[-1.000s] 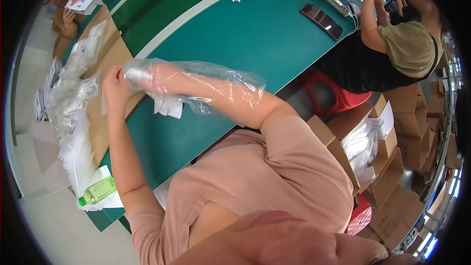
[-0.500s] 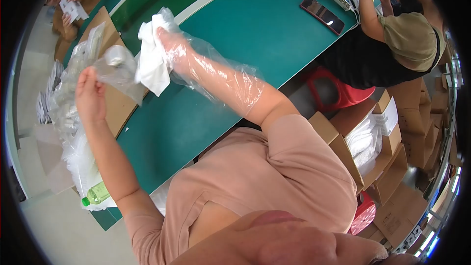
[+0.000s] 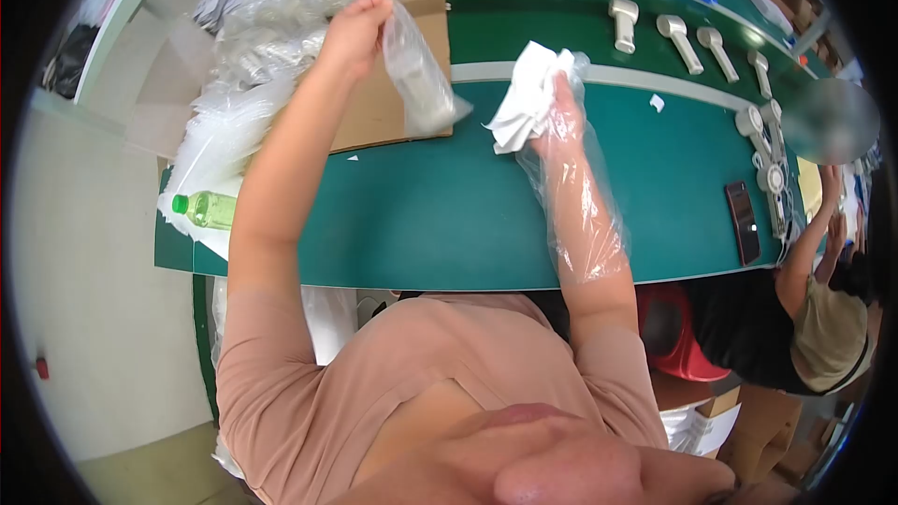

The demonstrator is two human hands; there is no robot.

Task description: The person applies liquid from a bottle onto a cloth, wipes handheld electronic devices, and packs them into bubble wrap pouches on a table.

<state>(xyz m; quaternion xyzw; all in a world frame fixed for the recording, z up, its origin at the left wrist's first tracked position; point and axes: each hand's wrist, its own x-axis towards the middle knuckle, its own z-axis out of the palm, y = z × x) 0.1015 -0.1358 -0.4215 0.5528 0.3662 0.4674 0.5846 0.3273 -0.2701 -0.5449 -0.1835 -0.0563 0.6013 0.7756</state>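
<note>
My left hand [image 3: 357,36] pinches the top of a clear plastic bag [image 3: 419,75] with a whitish object inside, whose kind I cannot make out. The bag hangs at a slant over a cardboard sheet. In my right hand [image 3: 563,112] is a bunched white cloth [image 3: 529,98], held above the green table [image 3: 430,215]. A loose transparent plastic covering [image 3: 589,196] wraps that hand and forearm. The two hands are apart, and the cloth does not touch the bag.
Several filled clear bags [image 3: 271,51] are piled at the left on the cardboard sheet [image 3: 360,122]. A green bottle [image 3: 210,210] lies near the left edge. Handheld fans [image 3: 622,26] rest beyond the divider. A phone [image 3: 742,223] lies right, near a seated person [image 3: 828,337].
The view has swung round. My hands have moved apart, and the bag in my left hand now hangs over the cardboard. The cloth stays in my right hand.
</note>
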